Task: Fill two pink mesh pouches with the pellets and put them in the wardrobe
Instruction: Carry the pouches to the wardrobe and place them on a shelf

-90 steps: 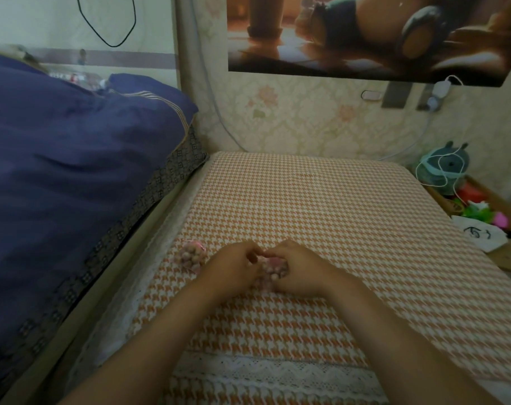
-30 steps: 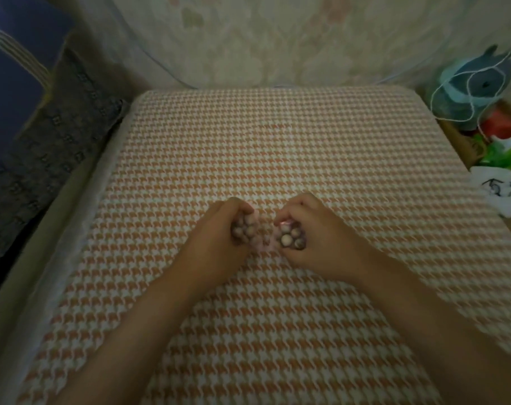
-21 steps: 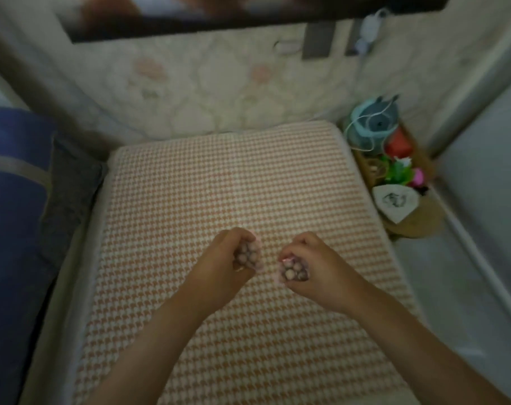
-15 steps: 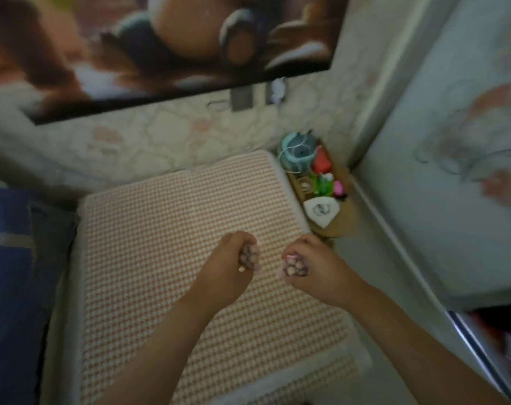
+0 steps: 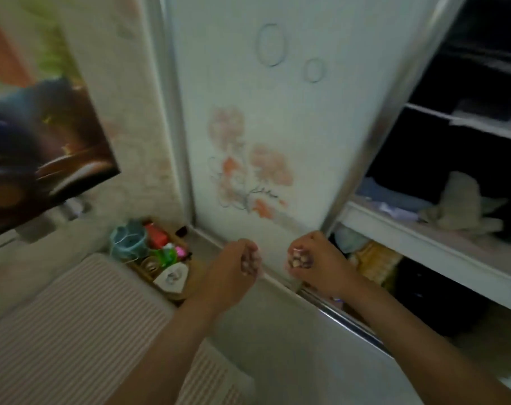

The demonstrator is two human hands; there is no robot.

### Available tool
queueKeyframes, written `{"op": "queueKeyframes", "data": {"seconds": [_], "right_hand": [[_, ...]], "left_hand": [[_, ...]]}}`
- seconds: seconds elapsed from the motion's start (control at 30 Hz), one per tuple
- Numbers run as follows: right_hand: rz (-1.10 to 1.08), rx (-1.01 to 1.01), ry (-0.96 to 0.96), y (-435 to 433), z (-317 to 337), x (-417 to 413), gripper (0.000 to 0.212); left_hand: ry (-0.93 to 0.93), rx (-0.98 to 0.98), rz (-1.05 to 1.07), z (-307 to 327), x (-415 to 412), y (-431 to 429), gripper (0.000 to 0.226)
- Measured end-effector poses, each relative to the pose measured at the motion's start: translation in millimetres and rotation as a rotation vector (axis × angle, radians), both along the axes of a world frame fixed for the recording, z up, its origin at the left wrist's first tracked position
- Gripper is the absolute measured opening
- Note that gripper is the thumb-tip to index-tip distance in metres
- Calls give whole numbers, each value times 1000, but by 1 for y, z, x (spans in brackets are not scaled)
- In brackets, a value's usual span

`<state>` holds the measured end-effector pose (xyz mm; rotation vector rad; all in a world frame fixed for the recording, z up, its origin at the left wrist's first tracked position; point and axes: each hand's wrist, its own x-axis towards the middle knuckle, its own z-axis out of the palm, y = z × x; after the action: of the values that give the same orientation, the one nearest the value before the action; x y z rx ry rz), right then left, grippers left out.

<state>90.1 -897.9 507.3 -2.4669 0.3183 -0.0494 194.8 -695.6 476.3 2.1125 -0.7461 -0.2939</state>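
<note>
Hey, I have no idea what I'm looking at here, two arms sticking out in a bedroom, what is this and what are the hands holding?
There is no machine here. A camera worn on a person's head looks forward and down, so the two bare arms entering from the bottom are that person's own.

The left hand is closed around a small pouch of pellets, and the right hand is closed around a second pouch, where the round pellets show through the mesh. The picture is blurred, so finer detail is hard to tell.

Both hands are held up in front of a wardrobe. Its sliding door, printed with flowers, covers the left part; the right part stands open, showing shelves with folded clothes. At lower left is the patterned mattress, and beside it a box of small items on the floor.
</note>
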Motion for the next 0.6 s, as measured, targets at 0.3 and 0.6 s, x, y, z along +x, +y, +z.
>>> {"op": "queueKeyframes", "data": {"seconds": [0.3, 0.6], "right_hand": [[-325, -19, -22, -247, 5, -140, 37], [-488, -148, -3, -462, -22, -275, 17]], "left_hand": [[-17, 6, -372, 24, -89, -279, 36], [183, 33, -632, 9, -188, -526, 22]]}}
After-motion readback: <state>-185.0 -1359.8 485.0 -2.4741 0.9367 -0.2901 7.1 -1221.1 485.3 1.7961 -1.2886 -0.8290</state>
